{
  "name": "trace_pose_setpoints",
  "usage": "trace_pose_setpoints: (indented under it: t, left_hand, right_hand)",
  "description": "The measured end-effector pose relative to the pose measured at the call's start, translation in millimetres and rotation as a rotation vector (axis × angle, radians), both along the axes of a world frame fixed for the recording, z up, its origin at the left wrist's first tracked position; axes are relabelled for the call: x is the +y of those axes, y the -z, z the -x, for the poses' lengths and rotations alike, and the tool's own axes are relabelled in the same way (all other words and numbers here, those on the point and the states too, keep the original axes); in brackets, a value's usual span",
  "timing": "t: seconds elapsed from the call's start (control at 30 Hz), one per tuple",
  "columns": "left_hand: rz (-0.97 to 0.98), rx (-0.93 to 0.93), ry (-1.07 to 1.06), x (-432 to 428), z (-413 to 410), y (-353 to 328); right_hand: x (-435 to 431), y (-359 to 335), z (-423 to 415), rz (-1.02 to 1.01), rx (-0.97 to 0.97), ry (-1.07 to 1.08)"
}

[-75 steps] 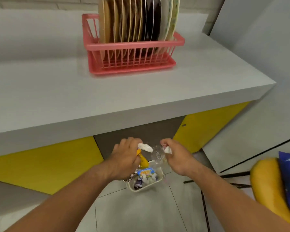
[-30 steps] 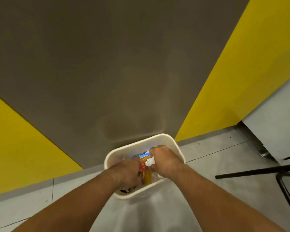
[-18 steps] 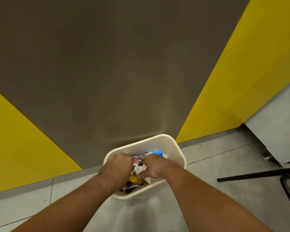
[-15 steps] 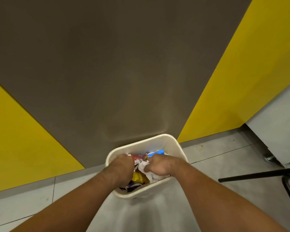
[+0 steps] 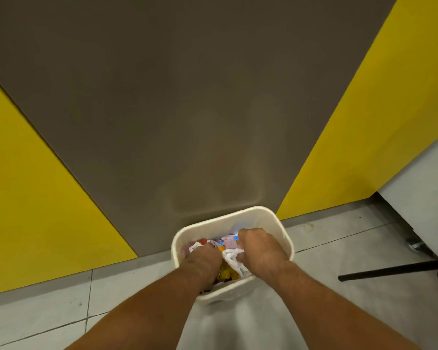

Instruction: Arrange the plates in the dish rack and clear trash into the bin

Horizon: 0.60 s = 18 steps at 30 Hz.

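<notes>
**Sam:** Where are the hands?

**Mia:** Both reach down at twelve o'clock from the person. The left hand (image 5: 202,258) has its fingers deep in the trash (image 5: 225,272), so I cannot tell if they are open or curled. The right hand (image 5: 261,251) is at its three o'clock, curled up like a fist.

**Sam:** What does it hold?

**Mia:** It looks like it grips white paper (image 5: 232,256). The paper sticks out between the two hands.

**Sam:** Why are both hands in there?

**Mia:** I think they push the trash down, so it fits and does not spill.

**Sam:** Where is the trash?

**Mia:** It is in the bin (image 5: 287,239), a pale tub on the floor (image 5: 61,299). It is piled up near the rim, with yellow, blue and red bits.

**Sam:** Why is the bin there?

**Mia:** Its far side is right by the brown wall (image 5: 187,97). I guess a push cannot tip it back.

**Sam:** What else?

**Mia:** A black bar (image 5: 390,270) is at three o'clock from the bin, well apart. The wall has yellow parts (image 5: 36,198) at ten and two o'clock.

**Sam:** And the plates?

**Mia:** No plates or rack show here.
</notes>
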<state>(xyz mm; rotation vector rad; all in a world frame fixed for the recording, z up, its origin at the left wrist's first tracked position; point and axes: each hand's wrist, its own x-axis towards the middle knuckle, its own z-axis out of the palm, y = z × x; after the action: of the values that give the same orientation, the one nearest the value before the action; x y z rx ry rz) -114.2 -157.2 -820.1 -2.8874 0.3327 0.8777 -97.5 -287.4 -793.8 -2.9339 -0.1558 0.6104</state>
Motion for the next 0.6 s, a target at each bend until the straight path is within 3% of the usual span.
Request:
trace_pose_setpoints:
  t: [0.13,0.3,0.6]
  left_hand:
    - [0.179,-0.011,-0.056,11.4,-11.1,-24.8]
    - [0.218,0.032,-0.082,34.8,-19.7,-51.5]
    - [0.314,-0.092,-0.180,63.8,-8.0,-121.4]
  right_hand:
    - [-4.5,-3.2,0.6,-0.060,0.100,-0.069]
    - [3.4,-13.9,0.8,-0.086,0.092,-0.105]
    - [10.8,-80.2,7.1,-0.036,0.159,-0.200]
